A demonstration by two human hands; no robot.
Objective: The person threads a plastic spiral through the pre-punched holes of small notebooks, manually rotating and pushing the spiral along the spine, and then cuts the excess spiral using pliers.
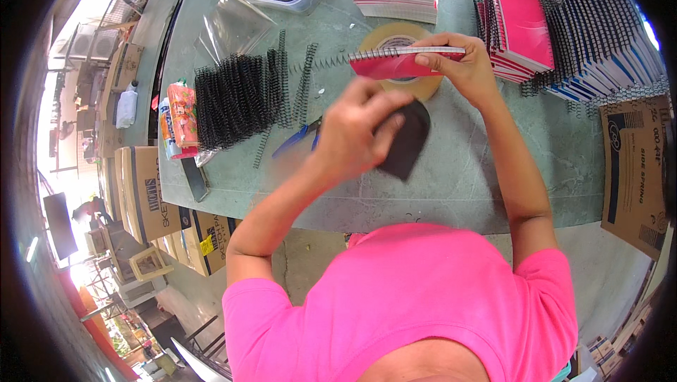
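Observation:
My right hand (462, 68) grips a small red notebook (384, 67) by its right end, thumb on the cover side. A black spiral coil (324, 63) runs along the notebook's upper edge and sticks out past its left end. Just below the notebook is my left hand (360, 128), slightly blurred, its fingers bent. A dark flat piece (407, 146) with a rounded corner shows beside and behind its thumb and index finger; whether the hand grips it, I cannot tell. Behind the notebook lies a roll of clear tape (423, 87), partly covered.
Black coils (233, 100) lie in a pile at left, near blue-handled pliers (290, 144) and a phone (195, 179). A clear tub (308, 3) of coils and unbound booklets (395, 1) stand behind. Bound notebooks (522, 26) are stacked at right, above a cardboard box (635, 170).

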